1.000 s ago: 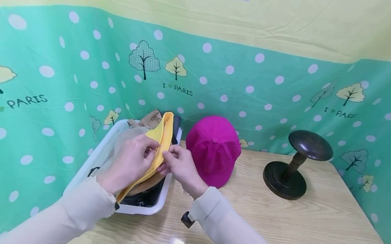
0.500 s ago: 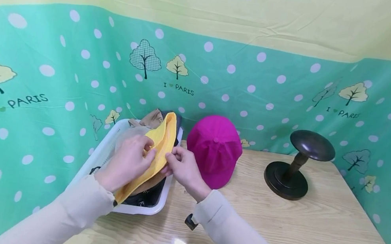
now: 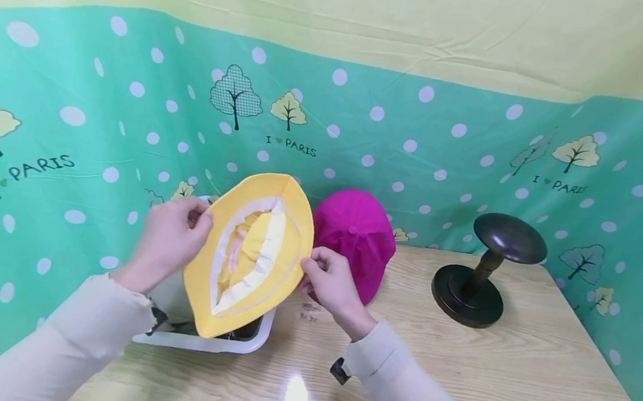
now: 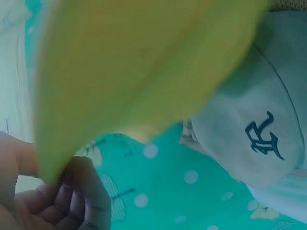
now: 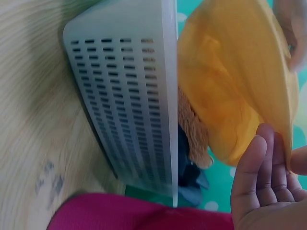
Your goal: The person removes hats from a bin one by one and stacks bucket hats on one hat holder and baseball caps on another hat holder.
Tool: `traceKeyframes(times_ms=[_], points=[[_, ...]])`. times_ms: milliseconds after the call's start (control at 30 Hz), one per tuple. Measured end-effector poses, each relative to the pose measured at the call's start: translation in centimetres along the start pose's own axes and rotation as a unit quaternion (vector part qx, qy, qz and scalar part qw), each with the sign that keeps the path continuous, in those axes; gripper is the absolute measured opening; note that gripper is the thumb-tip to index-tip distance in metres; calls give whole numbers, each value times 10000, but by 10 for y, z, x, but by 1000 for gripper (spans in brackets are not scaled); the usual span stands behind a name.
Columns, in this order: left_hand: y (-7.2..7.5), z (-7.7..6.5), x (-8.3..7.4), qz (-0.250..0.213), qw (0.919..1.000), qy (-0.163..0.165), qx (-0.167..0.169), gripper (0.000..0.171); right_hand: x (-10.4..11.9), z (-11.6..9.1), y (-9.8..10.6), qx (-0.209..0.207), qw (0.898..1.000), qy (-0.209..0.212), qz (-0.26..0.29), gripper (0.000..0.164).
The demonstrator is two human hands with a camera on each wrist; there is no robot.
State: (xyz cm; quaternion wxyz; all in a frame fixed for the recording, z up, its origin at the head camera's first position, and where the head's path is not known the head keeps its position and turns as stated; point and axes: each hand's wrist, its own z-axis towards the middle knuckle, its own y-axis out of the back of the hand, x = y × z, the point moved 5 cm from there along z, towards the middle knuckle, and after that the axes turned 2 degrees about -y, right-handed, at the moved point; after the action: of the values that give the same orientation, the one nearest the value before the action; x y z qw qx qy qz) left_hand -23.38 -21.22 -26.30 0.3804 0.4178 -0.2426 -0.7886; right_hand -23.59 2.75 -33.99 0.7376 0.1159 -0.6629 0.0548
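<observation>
A yellow bucket hat (image 3: 294,237) is held up over the basket, its brim spread and its inside with a white sweatband facing the head camera. My left hand (image 3: 173,240) pinches the brim's left edge between thumb and fingers. On the opposite edge, my right hand (image 3: 333,283) pinches the brim too. The right wrist view shows the hat's outer crown (image 5: 216,81) and the right fingers (image 5: 249,167) behind the brim. Below the hat, the white basket (image 3: 195,343) is mostly covered in the head view. A pale cap (image 4: 259,110) with a dark letter shows in the left wrist view.
A magenta cap (image 3: 356,230) lies on the table right of the basket, close beside my right hand. Farther right stands a dark wooden hat stand (image 3: 481,269) with a domed top. A green patterned cloth (image 3: 450,149) hangs behind the table (image 3: 455,384).
The yellow bucket hat, folded flat earlier, is now spread open and turned inside toward the head camera. My left hand has moved left and up, my right hand slightly right.
</observation>
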Motion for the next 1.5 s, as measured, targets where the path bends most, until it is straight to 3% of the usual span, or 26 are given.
traceKeyframes(times_ms=[233, 467, 667, 933, 1067, 1267, 1500], points=[[17, 2, 12, -126, 9988, 397, -250, 24, 5, -10, 21, -321, 9991, 113, -267, 14], [27, 3, 10, -322, 9966, 278, -712, 22, 3, -17, 43, -573, 9964, 161, -607, 15], [36, 3, 8, -397, 9931, 171, -1088, 19, -23, -13, 67, -775, 9939, 131, -780, 13], [39, 1, 9, -259, 9938, 237, -1059, 21, -40, -17, 84, -998, 9893, 109, -1054, 10], [38, 0, 11, -494, 9930, 507, -948, 22, -41, -18, 83, -1007, 9883, 169, -1135, 9], [38, 1, 13, -1095, 9868, 843, -840, 25, -36, -18, 75, -877, 9937, 191, -671, 11], [42, 0, 20, -1615, 9730, 1127, -1207, 24, -38, -14, 72, -982, 9948, 5, 282, 14]])
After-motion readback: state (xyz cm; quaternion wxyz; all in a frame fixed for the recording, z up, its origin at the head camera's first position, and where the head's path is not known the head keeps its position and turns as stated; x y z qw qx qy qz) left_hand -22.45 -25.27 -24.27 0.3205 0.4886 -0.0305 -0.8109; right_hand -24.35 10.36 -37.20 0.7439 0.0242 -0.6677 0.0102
